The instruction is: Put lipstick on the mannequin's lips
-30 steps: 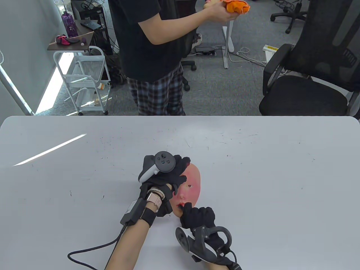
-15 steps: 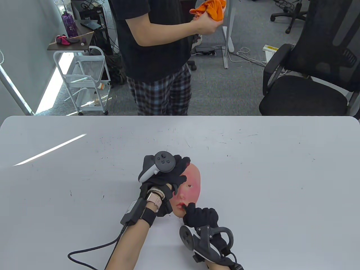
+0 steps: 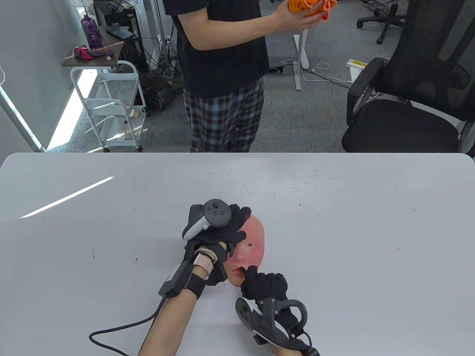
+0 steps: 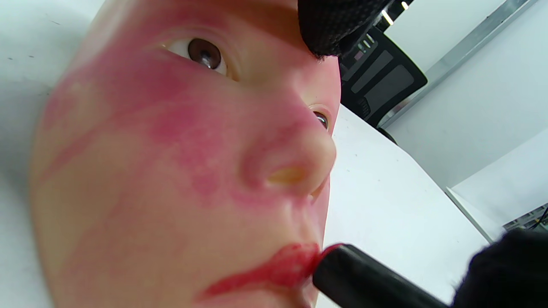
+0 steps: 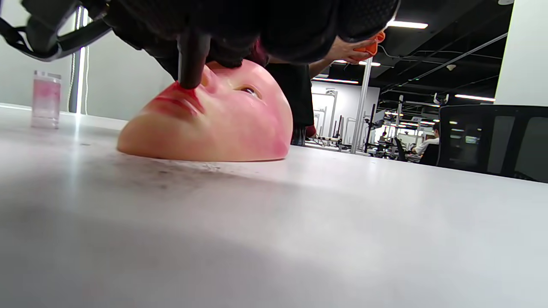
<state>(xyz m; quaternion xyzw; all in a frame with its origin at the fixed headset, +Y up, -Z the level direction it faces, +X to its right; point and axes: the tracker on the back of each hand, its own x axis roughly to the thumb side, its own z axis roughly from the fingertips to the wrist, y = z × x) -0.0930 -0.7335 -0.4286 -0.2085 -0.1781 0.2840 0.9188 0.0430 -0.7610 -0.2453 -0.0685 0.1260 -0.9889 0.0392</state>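
Observation:
A flesh-coloured mannequin face [image 3: 253, 244] with pink smears lies face-up on the white table [image 3: 334, 222]. My left hand [image 3: 222, 230] rests on its forehead and left side and holds it. My right hand [image 3: 264, 285] grips a black lipstick [image 4: 364, 282] whose tip touches the red lips [image 4: 274, 271]. In the right wrist view the lipstick [image 5: 191, 60] stands on the lips [image 5: 177, 100] of the face [image 5: 222, 124]. The left wrist view shows the face [image 4: 171, 149] close up, with one gloved fingertip [image 4: 334, 25] on its brow.
A person in a black shirt [image 3: 222, 55] stands beyond the table's far edge with an orange cloth [image 3: 311, 5]. A black office chair [image 3: 415, 96] is at the far right, a white cart [image 3: 111, 100] at the far left. A small clear container [image 5: 46, 99] stands on the table.
My right hand has shifted slightly right along the lips with the lipstick. My left hand has stayed on the face. The standing person has moved to the right.

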